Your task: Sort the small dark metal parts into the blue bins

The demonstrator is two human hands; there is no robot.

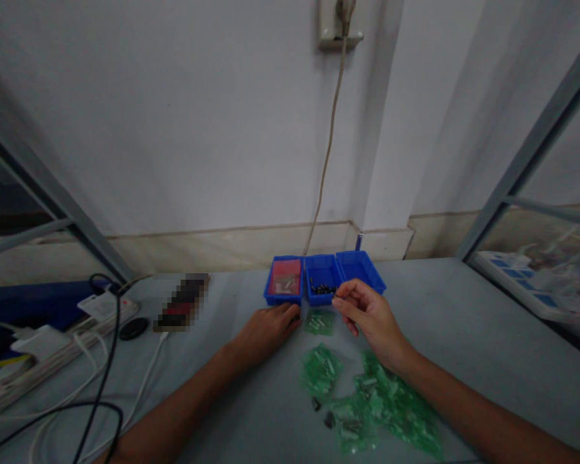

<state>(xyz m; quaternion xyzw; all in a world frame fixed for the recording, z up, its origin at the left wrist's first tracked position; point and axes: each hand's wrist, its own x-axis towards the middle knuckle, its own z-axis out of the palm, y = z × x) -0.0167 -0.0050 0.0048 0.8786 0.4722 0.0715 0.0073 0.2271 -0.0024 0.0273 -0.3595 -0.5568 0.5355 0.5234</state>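
Note:
My left hand (270, 330) rests low on the table in front of the left blue bin (269, 300). Its fingers are curled, with a small dark spot at the fingertips that is too small to name. My right hand (365, 316) is raised just in front of the middle blue bin (321, 264), thumb and fingertips pinched together; what they hold is hidden. Small dark metal parts (323, 289) lie in that bin. Between my hands is a small green plastic bag (318, 322) with several pale cylindrical pieces.
Several green bags (399, 406) lie nearer me, beside another green bag (320, 370) and two loose dark parts (328, 419). A red packet (286, 274) fills the left bin; a third blue bin (360, 267) stands right. Leftward are a blurred phone (183, 301), cables and a power strip (53, 361).

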